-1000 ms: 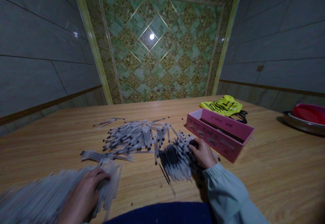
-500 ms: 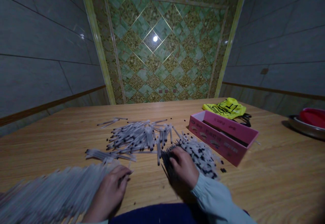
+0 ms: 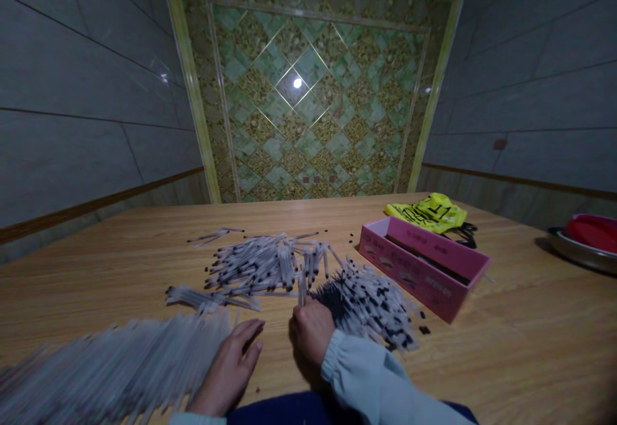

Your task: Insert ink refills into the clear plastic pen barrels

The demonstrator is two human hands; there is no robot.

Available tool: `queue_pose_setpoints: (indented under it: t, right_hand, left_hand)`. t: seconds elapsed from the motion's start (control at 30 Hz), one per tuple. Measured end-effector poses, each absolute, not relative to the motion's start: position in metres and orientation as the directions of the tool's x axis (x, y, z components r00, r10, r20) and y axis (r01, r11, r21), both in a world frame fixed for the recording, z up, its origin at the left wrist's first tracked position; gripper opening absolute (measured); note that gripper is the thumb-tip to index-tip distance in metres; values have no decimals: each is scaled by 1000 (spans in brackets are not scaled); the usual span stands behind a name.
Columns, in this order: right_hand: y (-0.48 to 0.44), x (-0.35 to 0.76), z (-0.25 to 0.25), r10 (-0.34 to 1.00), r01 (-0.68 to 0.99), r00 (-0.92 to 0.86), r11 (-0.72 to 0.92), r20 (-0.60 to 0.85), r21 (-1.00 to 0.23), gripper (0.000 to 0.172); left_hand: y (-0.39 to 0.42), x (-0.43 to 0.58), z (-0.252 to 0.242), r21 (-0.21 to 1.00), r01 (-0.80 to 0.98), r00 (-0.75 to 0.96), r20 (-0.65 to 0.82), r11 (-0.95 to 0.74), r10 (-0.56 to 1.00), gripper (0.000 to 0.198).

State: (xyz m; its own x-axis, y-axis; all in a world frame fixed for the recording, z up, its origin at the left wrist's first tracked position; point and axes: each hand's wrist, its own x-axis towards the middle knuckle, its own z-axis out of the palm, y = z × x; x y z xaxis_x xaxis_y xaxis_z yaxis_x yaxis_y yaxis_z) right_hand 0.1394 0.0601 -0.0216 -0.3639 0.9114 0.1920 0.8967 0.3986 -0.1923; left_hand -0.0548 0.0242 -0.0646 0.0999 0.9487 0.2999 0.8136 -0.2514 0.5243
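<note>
My left hand (image 3: 230,366) lies on the wooden table (image 3: 520,341) with fingers stretched out flat, its edge against a big heap of clear plastic pen tubes (image 3: 110,373) at the lower left. My right hand (image 3: 312,334) is curled into a loose fist at the near end of a pile of thin dark refills and tubes (image 3: 366,303); what its fingers hold is hidden. A looser scatter of clear pens with black tips (image 3: 260,263) lies further back in the middle.
An open pink cardboard box (image 3: 424,264) sits to the right of the piles. Behind it lies a yellow bag (image 3: 429,211). A metal dish with a red lid (image 3: 585,242) is at the far right edge. Tiled walls close in behind the table.
My right hand has drawn back leftward and toward me, from beside the pink box to the near end of the refill pile. My left hand has slid right off the tube heap and flattened.
</note>
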Motion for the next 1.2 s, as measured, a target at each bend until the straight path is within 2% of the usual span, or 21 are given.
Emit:
queue_pose_setpoints:
  t: [0.23,0.47,0.67,0.77,0.87,0.93,1.07,1.2]
  right_hand:
    - [55,154,-26,940,922,-264,311,214,-229,19]
    - [53,141,-30,927,888,-324,367,192,-277,23]
    - [58,137,-32,936,862,-300,349,186,-367,15]
    - [51,142,-30,937,785,-275,347,213,-513,14]
    - [31,146,-30,945,565,-247,320,214,-761,7]
    - [16,146,-34,946,419,-275,277,170,-864,6]
    - [-4,143,-47,931,323,-341,243,127,-915,14]
    - [-5,141,-54,918,298,-372,260,138,-919,17]
  left_hand:
    - [20,-41,-61,539,778,155,335,-324,929,36]
    - [20,-41,-65,540,759,181,362,-364,915,32]
    - [19,-40,-60,632,684,141,374,-364,916,30]
    - [15,-33,-54,748,587,83,326,-311,942,31]
    - [13,-25,-50,887,420,50,189,-193,981,37]
    - [12,-20,-49,952,280,64,109,-123,992,41]
    - [10,-13,-49,1000,26,71,16,-17,997,48]
    - [6,-12,-42,1000,9,7,11,-11,1000,47]
